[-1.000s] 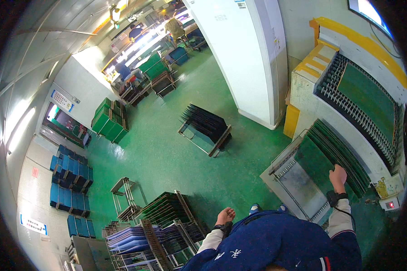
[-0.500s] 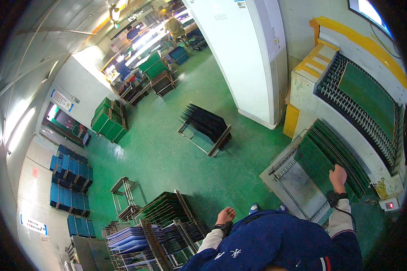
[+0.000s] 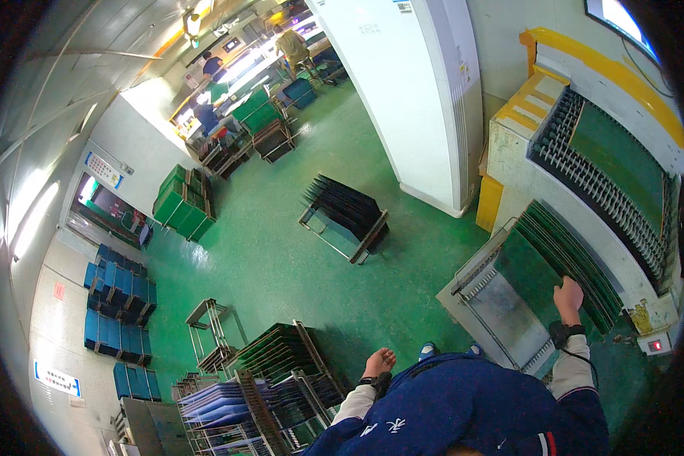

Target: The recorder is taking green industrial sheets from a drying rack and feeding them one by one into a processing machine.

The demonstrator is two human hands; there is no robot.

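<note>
My right hand [image 3: 568, 300] is closed at the upper edge of a dark green panel [image 3: 530, 275], the front one of several standing in a rack [image 3: 473, 302] at the right. Its fingertips are partly hidden, but they seem to grip the panel's edge. The front part of the rack shows a grey metal base and a coiled spring-like strip. My left hand [image 3: 380, 363] hangs by my body with its fingers curled in and nothing visible in them. Close to its left is a rack of green panels [image 3: 280, 351].
A conveyor machine [image 3: 600, 190] with rollers bearing a green panel stands at the right. Ahead on the green floor is a rack of black panels [image 3: 346, 209]. A tall white cabinet [image 3: 410, 99] rises behind it. Blue bins [image 3: 118, 334] line the left wall. People work at a lit bench far off.
Both my hands and the rack at the right stay where they were. In the far background, a person at the lit bench has shifted slightly to the left.
</note>
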